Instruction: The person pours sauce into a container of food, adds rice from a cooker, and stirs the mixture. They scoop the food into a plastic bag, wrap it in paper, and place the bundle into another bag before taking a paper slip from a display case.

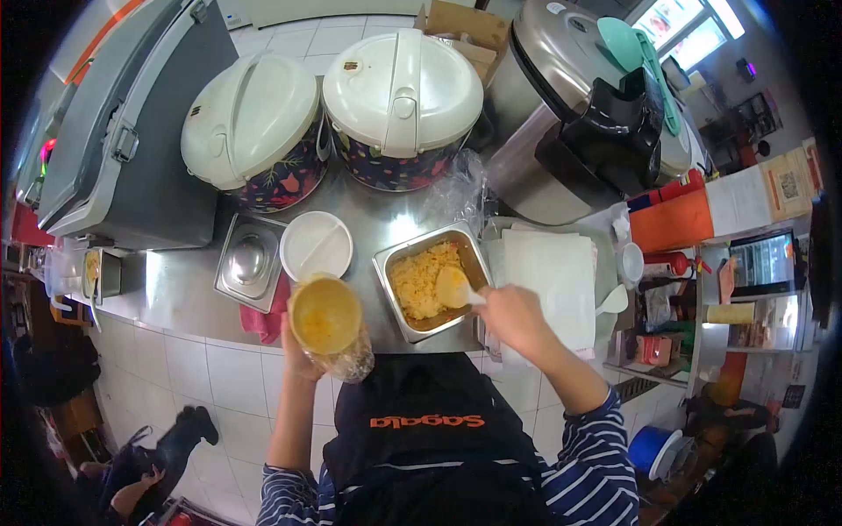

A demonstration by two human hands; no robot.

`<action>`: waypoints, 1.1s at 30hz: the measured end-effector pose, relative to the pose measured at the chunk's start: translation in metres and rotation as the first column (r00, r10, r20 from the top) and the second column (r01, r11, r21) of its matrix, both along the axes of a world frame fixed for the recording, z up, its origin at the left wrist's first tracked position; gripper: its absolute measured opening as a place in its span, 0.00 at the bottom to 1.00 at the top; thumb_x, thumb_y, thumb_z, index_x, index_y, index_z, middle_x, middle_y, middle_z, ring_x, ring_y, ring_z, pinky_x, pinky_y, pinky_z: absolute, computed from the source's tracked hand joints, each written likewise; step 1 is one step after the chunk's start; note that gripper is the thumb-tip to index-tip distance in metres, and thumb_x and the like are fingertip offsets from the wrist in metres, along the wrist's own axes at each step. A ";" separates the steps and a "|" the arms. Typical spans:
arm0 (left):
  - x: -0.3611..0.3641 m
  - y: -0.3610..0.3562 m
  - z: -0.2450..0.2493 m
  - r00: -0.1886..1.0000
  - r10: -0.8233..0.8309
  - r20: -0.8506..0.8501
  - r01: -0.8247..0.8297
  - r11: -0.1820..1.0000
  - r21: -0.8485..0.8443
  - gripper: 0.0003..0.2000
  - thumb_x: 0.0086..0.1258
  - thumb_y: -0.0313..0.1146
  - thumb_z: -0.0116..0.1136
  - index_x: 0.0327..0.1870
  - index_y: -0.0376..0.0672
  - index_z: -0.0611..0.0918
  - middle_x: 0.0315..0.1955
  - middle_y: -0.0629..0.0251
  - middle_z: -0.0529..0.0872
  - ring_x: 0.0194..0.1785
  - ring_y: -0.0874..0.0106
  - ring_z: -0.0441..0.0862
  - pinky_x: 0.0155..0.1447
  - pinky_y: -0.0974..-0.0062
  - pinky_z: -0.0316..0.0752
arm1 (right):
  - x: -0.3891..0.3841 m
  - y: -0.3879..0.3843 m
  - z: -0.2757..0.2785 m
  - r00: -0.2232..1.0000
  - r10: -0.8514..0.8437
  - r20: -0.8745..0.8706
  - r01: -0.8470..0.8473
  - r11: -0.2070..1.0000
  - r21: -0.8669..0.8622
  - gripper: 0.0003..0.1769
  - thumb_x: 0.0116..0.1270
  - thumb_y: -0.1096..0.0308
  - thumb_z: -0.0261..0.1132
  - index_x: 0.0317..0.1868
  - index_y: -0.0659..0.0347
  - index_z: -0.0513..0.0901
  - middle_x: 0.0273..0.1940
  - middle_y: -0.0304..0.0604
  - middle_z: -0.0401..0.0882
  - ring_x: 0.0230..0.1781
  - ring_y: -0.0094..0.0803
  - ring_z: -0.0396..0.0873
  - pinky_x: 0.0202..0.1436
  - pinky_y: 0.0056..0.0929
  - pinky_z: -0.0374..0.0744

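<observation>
My left hand is wrapped round a clear jar, tilted so that its open mouth and a yellowish residue inside show. In my right hand is the handle of a pale paddle, its blade resting on yellow-orange shredded food. That food lies in a rectangular steel pan on the steel counter. A round white lid lies just behind the jar. Left of it are a steel lid and a red cloth.
Two pots with white lids stand behind, beside a grey cooler box and a large steel dispenser. White paper sheets lie right of the pan. Another person is at the lower left.
</observation>
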State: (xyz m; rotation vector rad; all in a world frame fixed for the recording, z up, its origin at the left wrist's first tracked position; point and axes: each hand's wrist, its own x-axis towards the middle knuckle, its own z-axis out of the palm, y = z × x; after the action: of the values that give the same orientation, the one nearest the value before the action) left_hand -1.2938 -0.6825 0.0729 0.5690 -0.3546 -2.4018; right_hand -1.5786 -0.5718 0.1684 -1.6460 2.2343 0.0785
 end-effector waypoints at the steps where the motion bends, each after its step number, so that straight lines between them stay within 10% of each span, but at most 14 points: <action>1: -0.001 0.004 -0.009 1.000 -0.021 -0.004 0.021 0.997 0.068 0.37 0.61 0.65 0.33 0.63 0.44 0.60 0.58 0.52 0.67 0.58 0.51 0.68 0.58 0.49 0.66 | 0.001 -0.006 0.014 0.999 0.029 -0.031 -0.030 0.999 -0.026 0.11 0.58 0.66 0.56 0.23 0.64 0.77 0.20 0.50 0.77 0.23 0.44 0.78 0.27 0.40 0.76; 12: -0.050 0.015 -0.012 0.960 -0.223 -0.172 0.259 0.937 0.233 0.35 0.64 0.62 0.26 0.61 0.40 0.63 0.52 0.48 0.72 0.49 0.49 0.75 0.50 0.53 0.73 | 0.049 -0.024 -0.018 0.962 0.271 -0.025 -0.270 0.963 0.021 0.10 0.51 0.71 0.54 0.21 0.61 0.82 0.21 0.51 0.78 0.25 0.40 0.80 0.27 0.37 0.77; 16: -0.043 0.015 -0.021 0.913 -0.341 -0.222 0.380 0.910 0.165 0.36 0.61 0.65 0.32 0.63 0.46 0.62 0.56 0.52 0.69 0.53 0.50 0.72 0.53 0.50 0.70 | 0.014 -0.029 -0.004 0.987 0.087 -0.132 -0.071 0.990 0.123 0.09 0.50 0.68 0.57 0.19 0.61 0.80 0.21 0.49 0.78 0.24 0.41 0.79 0.27 0.37 0.75; 22: -0.050 0.017 -0.015 0.953 -0.276 -0.126 0.303 0.889 0.343 0.33 0.64 0.60 0.29 0.60 0.41 0.64 0.52 0.51 0.73 0.51 0.53 0.74 0.50 0.54 0.73 | 0.005 -0.030 -0.042 0.999 0.046 -0.004 -0.046 0.997 0.064 0.15 0.54 0.54 0.61 0.24 0.57 0.84 0.21 0.49 0.79 0.24 0.43 0.79 0.29 0.37 0.76; 33: -0.030 0.003 -0.016 0.969 -0.183 0.164 0.162 0.977 0.136 0.23 0.67 0.43 0.38 0.61 0.42 0.62 0.52 0.56 0.72 0.53 0.59 0.72 0.55 0.62 0.71 | -0.023 0.004 -0.059 0.974 -0.095 0.206 0.130 0.978 -0.165 0.18 0.53 0.45 0.61 0.28 0.48 0.86 0.21 0.46 0.79 0.24 0.43 0.78 0.31 0.36 0.75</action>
State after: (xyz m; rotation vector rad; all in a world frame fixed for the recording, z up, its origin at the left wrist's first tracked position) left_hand -1.3234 -0.6799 0.0571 0.8398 -0.3470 -2.5601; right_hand -1.6020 -0.5680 0.1090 -1.5331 2.2293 -0.3090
